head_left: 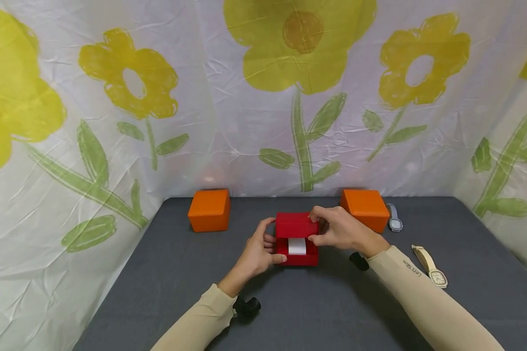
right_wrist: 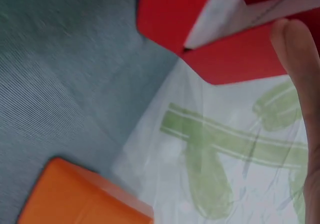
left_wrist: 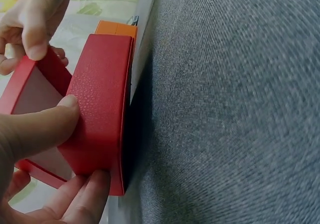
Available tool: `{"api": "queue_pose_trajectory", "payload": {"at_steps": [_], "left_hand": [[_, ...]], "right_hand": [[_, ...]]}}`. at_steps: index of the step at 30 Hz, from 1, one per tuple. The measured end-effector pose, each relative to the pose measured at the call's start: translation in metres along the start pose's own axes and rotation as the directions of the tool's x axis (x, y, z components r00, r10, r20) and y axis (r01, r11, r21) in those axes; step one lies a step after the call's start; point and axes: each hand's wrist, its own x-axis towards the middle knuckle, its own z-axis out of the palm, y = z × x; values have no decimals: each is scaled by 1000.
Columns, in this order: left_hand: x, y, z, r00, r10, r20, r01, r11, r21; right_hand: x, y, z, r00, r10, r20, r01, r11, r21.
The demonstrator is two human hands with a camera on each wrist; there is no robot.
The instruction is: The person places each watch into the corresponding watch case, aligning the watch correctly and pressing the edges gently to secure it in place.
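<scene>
Red box [head_left: 313, 260], lid [head_left: 293, 226] partly raised, white insert [head_left: 296, 246] inside.

Curtained nook — floral sheeting [head_left: 228, 117], grey table [head_left: 171, 282]

And there it was, just behind the grip of the right hand [head_left: 342, 229], up past the wrist: small dark lettering [head_left: 412, 268] on the beige, close-fitting fabric sleeve [head_left: 421, 297], and it seemed to read "Let's Slim"! Out to the right of that grip, the dials of the cream-strapped wristwatch [head_left: 432, 269] and the pale blue-grey-strapped wristwatch [head_left: 394, 219] came up too tiny to read.
</scene>
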Motion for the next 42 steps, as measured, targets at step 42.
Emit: {"api": "queue_pose_trajectory", "payload": {"at_steps": [42], "left_hand": [[15,-7,-14,972,18,235,-39,996,82]], "right_hand": [[40,39,-14,948,318,-15,-282,861,423]]}}
